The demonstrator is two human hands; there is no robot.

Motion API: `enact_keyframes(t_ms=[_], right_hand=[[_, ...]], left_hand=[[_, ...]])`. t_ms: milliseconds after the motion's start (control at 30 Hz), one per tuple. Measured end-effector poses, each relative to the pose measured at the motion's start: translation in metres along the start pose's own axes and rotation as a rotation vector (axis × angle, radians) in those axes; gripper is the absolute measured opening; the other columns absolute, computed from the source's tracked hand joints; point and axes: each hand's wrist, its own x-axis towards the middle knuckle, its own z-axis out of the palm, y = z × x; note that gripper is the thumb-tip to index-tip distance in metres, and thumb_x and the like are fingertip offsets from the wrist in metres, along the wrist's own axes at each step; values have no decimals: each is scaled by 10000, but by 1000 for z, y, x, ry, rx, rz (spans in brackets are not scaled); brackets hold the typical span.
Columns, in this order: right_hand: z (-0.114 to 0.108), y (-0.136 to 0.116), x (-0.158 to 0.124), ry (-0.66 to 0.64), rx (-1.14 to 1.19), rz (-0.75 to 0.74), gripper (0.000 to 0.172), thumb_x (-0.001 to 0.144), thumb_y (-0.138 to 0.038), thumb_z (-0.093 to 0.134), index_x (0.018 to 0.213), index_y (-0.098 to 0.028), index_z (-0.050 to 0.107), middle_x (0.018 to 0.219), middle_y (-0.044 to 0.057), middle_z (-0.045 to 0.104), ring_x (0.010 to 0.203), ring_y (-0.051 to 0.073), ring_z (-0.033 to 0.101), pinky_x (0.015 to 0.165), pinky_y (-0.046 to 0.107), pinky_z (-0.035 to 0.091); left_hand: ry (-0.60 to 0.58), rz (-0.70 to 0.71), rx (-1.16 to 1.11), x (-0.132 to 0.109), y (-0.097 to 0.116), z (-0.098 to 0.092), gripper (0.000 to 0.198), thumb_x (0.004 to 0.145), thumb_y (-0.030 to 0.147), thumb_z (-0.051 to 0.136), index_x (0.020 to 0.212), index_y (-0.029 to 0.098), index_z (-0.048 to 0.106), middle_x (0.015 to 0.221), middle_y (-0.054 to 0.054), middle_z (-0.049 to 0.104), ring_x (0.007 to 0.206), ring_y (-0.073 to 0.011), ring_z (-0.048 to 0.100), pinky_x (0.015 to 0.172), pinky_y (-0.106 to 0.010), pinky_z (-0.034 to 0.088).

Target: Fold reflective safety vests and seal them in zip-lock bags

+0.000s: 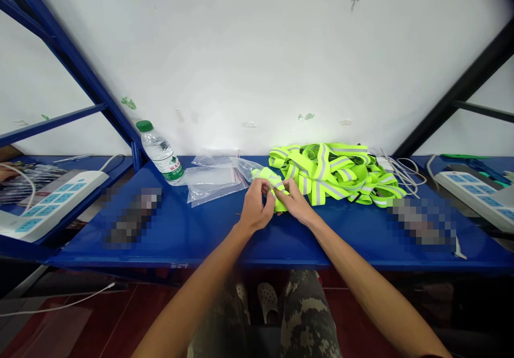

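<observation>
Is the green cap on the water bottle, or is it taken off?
On: the green cap sits on top of the plastic water bottle, covering its neck.

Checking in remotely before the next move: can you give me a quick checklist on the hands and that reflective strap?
1. Left hand and right hand both pinching the reflective strap: ok.
2. Held strap separate from the pile of straps: cannot tell.
3. Plastic bags out from under the hands: ok.
4. Water bottle capped: ok.
5. White cables away from the hands: ok.
</observation>
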Motion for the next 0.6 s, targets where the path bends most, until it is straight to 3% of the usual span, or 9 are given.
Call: enact_keyframes(t_ms=[133,233,333,433,500,600], right_hand=[[-1,-4,-3,46,23,-22,494,759,-457,678,1072,-290,335,1062,24,549,702,155,608,450,270,536],[-2,-5,-4,-3,64,-49,531,782,-466,669,1129,-325,292,1067,11,543,600,131,588,437,297,541],[-3,-5,-5,-91,22,-81,445,820,-494,636,1121,-321,358,1071,16,542,604,126,586,459,297,544],[-4,-4,-5,-116,-38,-160,379,839,-499,626,1098,-301,432,1104,34,550,888,181,621,604,286,572],[-5,-5,-7,-143,-54,-190,385,832,-502,637,1108,-296,466,1195,51,532,1116,224,551,662,286,580],[-7,-7,-8,-225,-70,-200,456,787,-509,685,1144,-294,499,1282,61,498,1238,261,467,657,310,597]], left_hand=[[-63,33,12,-2,-1,-1,256,808,156,571,1043,195,478,904,-38,528,797,-157,524,760,-312,477],[-25,22,32,-1,-4,1,148,853,170,551,991,196,504,885,-33,530,774,-146,530,744,-302,481],[55,-14,34,1,-7,3,43,884,174,522,918,195,506,877,-28,518,728,-125,534,665,-261,486],[109,-10,63,2,-9,3,45,893,161,507,917,197,495,883,-24,509,716,-114,534,628,-237,478],[148,13,95,2,-10,2,62,891,147,502,920,200,490,869,-19,512,724,-117,533,642,-238,473],[200,10,115,2,-11,2,60,895,142,490,898,202,488,838,-12,514,721,-123,530,650,-245,462]])
